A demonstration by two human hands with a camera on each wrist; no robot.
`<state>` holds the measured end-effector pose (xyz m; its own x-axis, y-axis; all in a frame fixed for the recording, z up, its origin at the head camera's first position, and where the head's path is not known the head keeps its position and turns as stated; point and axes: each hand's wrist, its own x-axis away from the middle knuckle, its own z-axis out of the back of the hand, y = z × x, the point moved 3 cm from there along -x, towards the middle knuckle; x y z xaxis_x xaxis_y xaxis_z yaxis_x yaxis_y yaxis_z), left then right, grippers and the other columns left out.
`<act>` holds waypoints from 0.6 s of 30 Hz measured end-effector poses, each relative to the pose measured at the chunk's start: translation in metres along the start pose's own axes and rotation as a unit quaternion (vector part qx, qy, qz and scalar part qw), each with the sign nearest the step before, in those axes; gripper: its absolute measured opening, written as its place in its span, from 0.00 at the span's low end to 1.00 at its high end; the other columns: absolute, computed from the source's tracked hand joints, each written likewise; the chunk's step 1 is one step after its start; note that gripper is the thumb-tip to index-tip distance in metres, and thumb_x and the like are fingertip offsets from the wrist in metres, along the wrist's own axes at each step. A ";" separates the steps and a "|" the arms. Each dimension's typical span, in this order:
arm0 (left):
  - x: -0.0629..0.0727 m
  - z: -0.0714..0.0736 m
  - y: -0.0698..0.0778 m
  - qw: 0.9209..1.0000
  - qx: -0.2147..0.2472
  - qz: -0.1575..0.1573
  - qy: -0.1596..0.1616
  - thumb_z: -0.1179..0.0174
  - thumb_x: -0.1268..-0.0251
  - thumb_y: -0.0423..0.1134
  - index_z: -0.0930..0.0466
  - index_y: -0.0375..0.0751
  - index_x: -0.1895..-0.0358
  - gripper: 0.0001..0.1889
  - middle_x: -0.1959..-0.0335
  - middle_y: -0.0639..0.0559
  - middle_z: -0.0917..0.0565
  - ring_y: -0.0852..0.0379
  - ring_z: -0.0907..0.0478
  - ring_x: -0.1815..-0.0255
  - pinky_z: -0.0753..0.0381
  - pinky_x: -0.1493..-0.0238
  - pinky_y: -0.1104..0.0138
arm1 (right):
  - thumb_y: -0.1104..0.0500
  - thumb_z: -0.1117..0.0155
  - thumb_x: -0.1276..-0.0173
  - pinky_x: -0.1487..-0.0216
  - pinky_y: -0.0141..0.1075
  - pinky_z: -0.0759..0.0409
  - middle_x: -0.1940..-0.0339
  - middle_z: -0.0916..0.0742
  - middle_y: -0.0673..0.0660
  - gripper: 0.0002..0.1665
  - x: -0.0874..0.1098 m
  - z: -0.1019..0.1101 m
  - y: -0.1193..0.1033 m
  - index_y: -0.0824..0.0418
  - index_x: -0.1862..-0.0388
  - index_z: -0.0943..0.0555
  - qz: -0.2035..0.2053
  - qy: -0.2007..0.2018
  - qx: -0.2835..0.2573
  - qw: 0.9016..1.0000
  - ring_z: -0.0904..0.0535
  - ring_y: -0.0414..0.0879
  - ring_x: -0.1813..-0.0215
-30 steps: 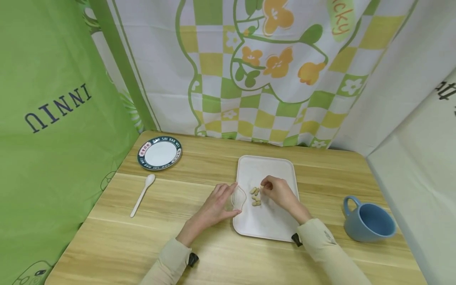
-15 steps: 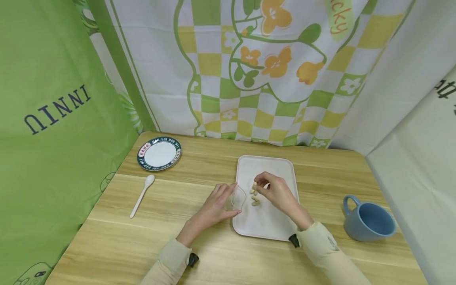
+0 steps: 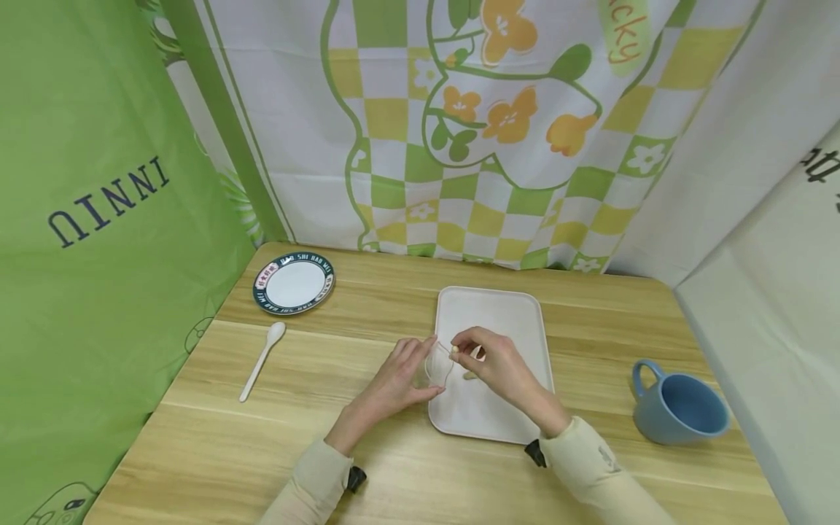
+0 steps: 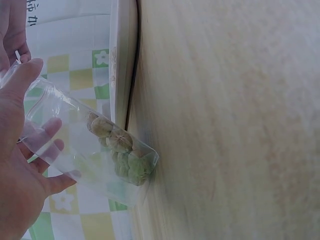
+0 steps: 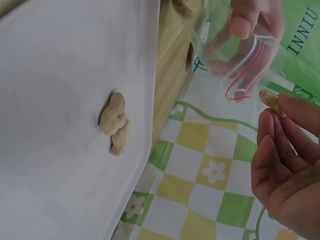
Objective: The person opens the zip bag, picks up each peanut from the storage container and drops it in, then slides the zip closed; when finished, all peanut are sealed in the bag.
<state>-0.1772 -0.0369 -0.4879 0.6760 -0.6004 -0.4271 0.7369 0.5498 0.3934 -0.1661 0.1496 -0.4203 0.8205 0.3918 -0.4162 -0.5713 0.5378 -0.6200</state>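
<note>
My left hand grips a clear zip bag by its mouth, thumb and fingers spread around it. Inside the bag, several peanuts lie at the bottom, beside the edge of a white tray. Between thumb and fingertips, my right hand pinches a single peanut, just off the bag's red-lined opening. A few unshelled peanuts rest on the tray, mostly hidden under the right hand in the head view.
To the far left stand a dark-rimmed plate and a white spoon on the wooden table. A blue mug is right of the tray. Patterned curtains close off the back.
My right hand has picked up a peanut from the tray and moved left with it to the bag's mouth. The left hand has stayed in place holding the bag.
</note>
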 end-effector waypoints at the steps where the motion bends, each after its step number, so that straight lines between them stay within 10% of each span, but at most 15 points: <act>1: 0.000 0.000 0.000 1.000 0.000 0.000 0.000 0.27 0.49 0.47 0.37 0.31 0.32 0.43 0.52 0.46 0.26 0.49 0.32 0.46 0.26 0.45 0.60 | 0.66 0.29 0.42 0.68 0.35 0.20 0.68 0.15 0.49 0.11 0.000 -0.001 0.000 0.63 0.60 0.18 -0.001 -0.003 0.000 1.000 0.20 0.40 0.67; 18: 0.000 -0.001 -0.001 1.000 0.002 0.000 0.007 0.26 0.51 0.48 0.38 0.34 0.31 0.45 0.52 0.46 0.25 0.49 0.31 0.46 0.26 0.44 0.60 | 0.67 0.28 0.43 0.67 0.35 0.19 0.67 0.14 0.49 0.09 0.005 -0.019 -0.001 0.60 0.63 0.17 0.013 -0.024 0.011 1.000 0.20 0.40 0.66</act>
<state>-0.1777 -0.0374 -0.4892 0.6753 -0.5928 -0.4388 0.7375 0.5473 0.3956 -0.1609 0.1368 -0.4339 0.8041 0.4402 -0.3995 -0.5928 0.5427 -0.5951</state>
